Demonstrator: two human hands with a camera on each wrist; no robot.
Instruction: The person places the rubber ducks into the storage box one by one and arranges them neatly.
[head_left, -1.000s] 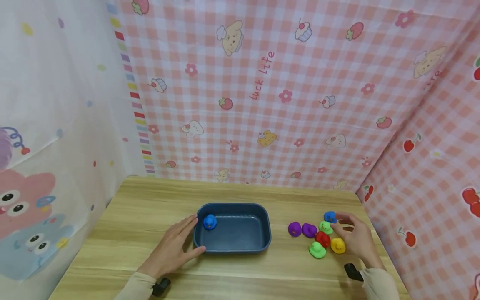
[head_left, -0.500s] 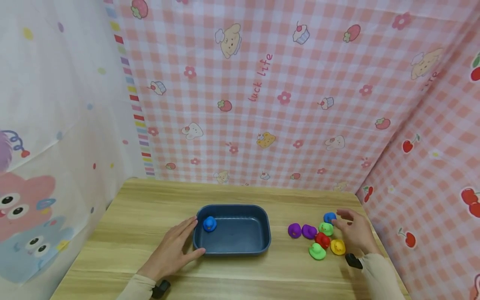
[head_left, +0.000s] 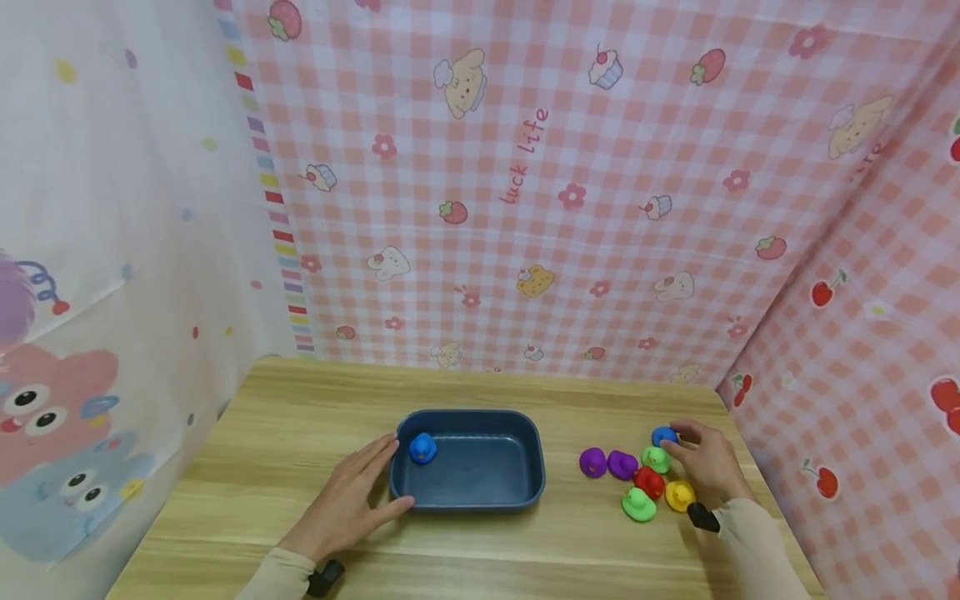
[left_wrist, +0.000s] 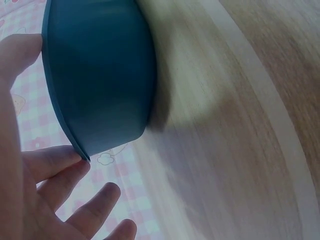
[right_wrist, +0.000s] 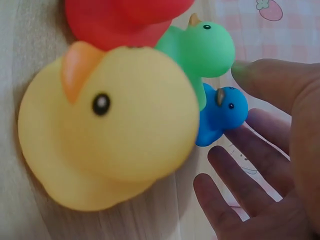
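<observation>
My left hand [head_left: 343, 508] rests against the left end of a dark blue plastic tub [head_left: 468, 506], thumb and fingertips spread along its rim. In the left wrist view, fingertips [left_wrist: 75, 162] touch the rim at a corner. One blue rubber duck [head_left: 422, 448] sits inside the tub. My right hand [head_left: 708, 462] reaches over another blue rubber duck [head_left: 663, 437]. The right wrist view has its fingers behind that duck's head and the thumb apart from it, beside a green duck [right_wrist: 205, 50]. A yellow duck [right_wrist: 115, 130] stands close to the camera.
Next to the right hand stand a red duck [head_left: 649, 482], a second green duck [head_left: 639, 504] and two purple ducks [head_left: 622, 464]. The wooden tabletop [head_left: 480, 558] has a pink checked cloth [head_left: 570, 242] behind it and on the right.
The right hand drew slightly back from the far blue duck with its fingers wider, then came in over it again. The left hand stays on the tub.
</observation>
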